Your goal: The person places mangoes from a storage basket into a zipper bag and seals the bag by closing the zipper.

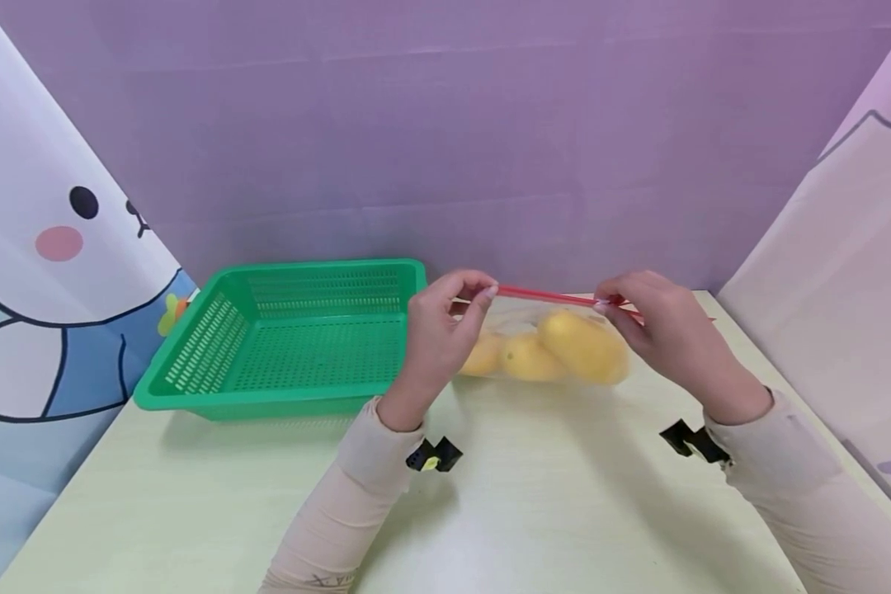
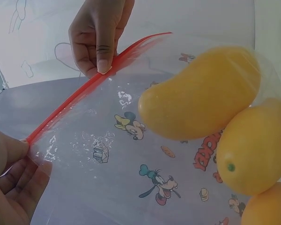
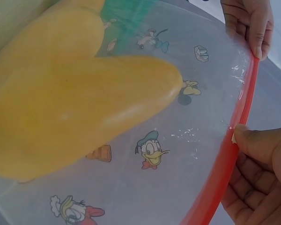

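A clear zip bag (image 2: pixel 103 183) with printed cartoon figures and a red zip strip (image 1: pixel 542 295) along its top holds three yellow mangoes (image 1: pixel 582 345). My left hand (image 1: pixel 445 326) pinches one end of the strip between thumb and fingertip. Farther along the same strip, my right hand (image 1: pixel 661 334) pinches it, with a small whitish piece at the thumb tip in the right wrist view. The strip is stretched between both hands, and its red tail runs on past the right hand. The mangoes sit low in the bag, away from the strip.
A green slotted basket (image 1: pixel 267 403) stands left of the bag on the pale table (image 1: pixel 520 495). A purple cloth (image 1: pixel 431 148) hangs behind, with printed panels at both sides.
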Available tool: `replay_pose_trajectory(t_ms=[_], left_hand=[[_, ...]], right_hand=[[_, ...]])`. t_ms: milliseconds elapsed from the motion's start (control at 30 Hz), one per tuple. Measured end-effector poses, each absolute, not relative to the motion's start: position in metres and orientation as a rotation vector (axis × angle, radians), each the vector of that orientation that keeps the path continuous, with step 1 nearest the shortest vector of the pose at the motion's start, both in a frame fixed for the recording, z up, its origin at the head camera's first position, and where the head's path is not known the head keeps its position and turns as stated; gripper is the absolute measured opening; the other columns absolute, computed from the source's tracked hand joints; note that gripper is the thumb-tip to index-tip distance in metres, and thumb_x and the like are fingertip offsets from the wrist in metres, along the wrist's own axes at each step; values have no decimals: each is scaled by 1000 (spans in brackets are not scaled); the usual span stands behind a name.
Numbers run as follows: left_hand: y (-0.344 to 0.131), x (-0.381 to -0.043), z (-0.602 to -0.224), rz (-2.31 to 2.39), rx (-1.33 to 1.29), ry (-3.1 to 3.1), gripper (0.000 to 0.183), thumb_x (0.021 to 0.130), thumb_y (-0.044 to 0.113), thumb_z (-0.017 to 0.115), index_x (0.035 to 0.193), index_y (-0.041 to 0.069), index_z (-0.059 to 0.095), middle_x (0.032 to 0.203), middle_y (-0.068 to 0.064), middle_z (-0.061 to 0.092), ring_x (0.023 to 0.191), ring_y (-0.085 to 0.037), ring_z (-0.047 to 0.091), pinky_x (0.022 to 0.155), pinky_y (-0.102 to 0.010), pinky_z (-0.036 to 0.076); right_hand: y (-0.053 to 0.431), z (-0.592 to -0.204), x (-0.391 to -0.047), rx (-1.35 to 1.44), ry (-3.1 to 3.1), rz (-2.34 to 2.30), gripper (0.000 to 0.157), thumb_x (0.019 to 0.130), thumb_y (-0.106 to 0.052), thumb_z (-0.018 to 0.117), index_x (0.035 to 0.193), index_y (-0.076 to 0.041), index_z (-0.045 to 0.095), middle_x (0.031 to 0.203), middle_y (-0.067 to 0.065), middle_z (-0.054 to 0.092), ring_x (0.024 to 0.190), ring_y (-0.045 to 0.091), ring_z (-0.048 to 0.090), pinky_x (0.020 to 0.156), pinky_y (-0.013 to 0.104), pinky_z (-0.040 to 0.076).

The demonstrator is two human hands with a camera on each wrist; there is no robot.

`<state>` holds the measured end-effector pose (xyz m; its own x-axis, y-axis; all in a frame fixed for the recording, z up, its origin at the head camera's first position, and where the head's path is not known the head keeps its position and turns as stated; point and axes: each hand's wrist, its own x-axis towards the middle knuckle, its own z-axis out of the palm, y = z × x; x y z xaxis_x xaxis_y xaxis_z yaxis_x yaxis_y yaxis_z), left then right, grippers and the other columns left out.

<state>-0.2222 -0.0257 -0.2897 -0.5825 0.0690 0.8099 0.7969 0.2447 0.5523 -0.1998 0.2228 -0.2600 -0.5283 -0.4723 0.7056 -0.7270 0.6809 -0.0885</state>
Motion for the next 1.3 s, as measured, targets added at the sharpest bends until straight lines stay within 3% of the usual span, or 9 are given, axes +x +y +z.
replay_pose_trajectory(t_ms=[1300], left_hand=[[-25, -224, -290, -1389, -784, -1856, 7, 89, 6, 64, 89, 1, 68, 84, -9, 68, 74, -14, 63, 62, -22, 53]], right_hand=[[245, -268, -201, 883, -2221, 483, 28, 68, 12, 76, 89, -4, 65, 84, 2, 65, 76, 15, 54, 68, 23, 40]])
